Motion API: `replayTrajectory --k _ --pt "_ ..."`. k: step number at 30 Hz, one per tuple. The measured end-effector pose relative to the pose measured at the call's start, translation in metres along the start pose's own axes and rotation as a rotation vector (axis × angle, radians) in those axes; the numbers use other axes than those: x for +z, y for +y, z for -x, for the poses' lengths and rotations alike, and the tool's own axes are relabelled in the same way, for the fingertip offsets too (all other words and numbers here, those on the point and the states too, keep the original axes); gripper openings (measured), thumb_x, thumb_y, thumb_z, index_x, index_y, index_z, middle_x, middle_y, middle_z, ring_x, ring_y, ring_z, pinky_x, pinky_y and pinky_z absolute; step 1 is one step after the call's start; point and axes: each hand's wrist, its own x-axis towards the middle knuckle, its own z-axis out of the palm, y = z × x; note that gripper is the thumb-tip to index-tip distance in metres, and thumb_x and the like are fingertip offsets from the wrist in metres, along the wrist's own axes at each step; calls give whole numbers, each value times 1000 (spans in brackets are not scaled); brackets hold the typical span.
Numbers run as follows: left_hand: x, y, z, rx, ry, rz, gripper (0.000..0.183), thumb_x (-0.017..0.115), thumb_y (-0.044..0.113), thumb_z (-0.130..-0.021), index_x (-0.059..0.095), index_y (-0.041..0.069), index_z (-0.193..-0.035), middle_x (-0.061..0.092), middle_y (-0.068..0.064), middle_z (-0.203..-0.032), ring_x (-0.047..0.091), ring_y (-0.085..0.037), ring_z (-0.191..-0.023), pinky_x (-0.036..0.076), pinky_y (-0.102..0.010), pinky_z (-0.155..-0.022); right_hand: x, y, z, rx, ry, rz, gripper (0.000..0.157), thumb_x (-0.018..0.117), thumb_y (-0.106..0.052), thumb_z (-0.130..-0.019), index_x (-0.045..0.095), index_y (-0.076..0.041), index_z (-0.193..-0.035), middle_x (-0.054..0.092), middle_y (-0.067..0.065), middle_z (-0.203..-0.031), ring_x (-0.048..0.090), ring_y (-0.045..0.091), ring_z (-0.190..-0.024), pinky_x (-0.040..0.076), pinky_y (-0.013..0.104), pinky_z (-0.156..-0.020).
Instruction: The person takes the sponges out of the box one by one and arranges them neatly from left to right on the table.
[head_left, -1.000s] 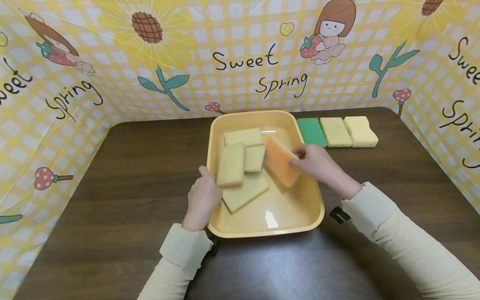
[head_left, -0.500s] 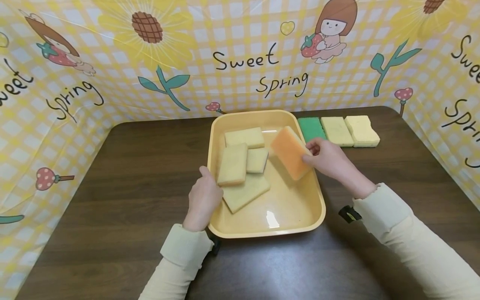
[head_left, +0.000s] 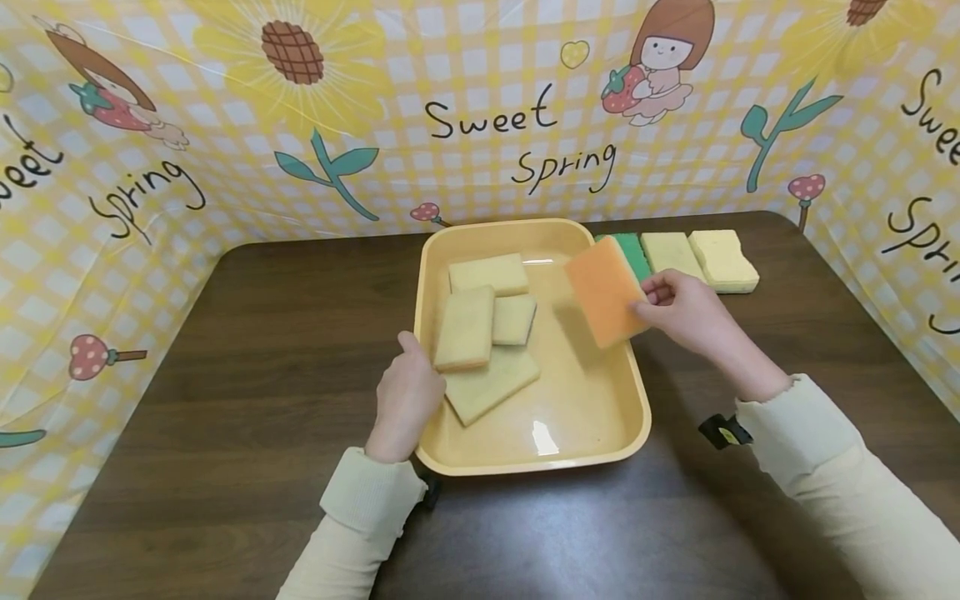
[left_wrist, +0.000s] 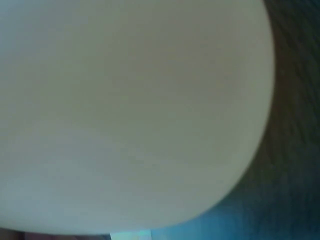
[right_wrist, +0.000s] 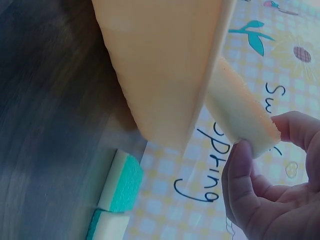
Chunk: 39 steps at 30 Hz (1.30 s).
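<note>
My right hand (head_left: 686,312) pinches a sponge (head_left: 603,292) by its edge. One face of it is orange, and the right wrist view shows the pale foam side of the sponge (right_wrist: 240,107) between thumb and fingers. It is held raised and tilted over the right rim of a pale yellow plastic basin (head_left: 525,465), partly covering a green-faced sponge (head_left: 633,254) behind it. My left hand (head_left: 405,400) grips the basin's left rim, its fingers partly hidden. Inside the basin several pale sponges (head_left: 465,329) lie overlapping on the left side. The basin wall (left_wrist: 140,110) fills the left wrist view.
A row of three sponges lies on the brown wooden table (head_left: 262,358) beyond the basin's right side: the green-faced one, a pale yellow one (head_left: 672,257) and a lighter notched one (head_left: 722,258). A yellow checked cloth (head_left: 480,58) surrounds the table's back and sides.
My right hand has moved the orange sponge rightward and up, from inside the basin to over its right rim. My left hand and the basin stay in place.
</note>
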Motion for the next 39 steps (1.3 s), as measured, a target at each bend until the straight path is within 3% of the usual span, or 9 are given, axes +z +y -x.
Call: replayTrajectory --k 8,24,34,39 --pt "-1 0 1 -7 -9 6 33 52 2 -84 35 -4 -111 60 -22 -76 58 -31 -59 40 -37 -47 -9 7 3 8 23 8 42 56 -29 -92 52 4 -119 58 16 -106 54 22 -92 43 25 -71" --pt "-2 0 0 -6 -6 5 36 54 3 -82 34 -5 -112 62 -24 -78 60 -34 -62 43 -42 -50 -25 26 8 14 60 5 49 56 -36 -93 55 5 -119 62 20 -109 48 -10 -74 43 16 -66" --pt "-2 1 1 -10 -9 -10 36 53 3 -84 34 -5 -113 61 -23 -76 60 -33 -61 42 -40 -49 -31 41 8 56 65 -9 53 52 -37 -96 52 9 -122 59 29 -117 49 -9 -71 45 18 -63" --pt "-2 1 0 -8 -12 -5 35 53 3 -83 34 -5 -112 60 -22 -76 59 -32 -60 41 -39 -48 -29 48 7 59 70 -9 49 53 -33 -96 54 10 -119 64 27 -110 50 -9 -69 46 18 -62"
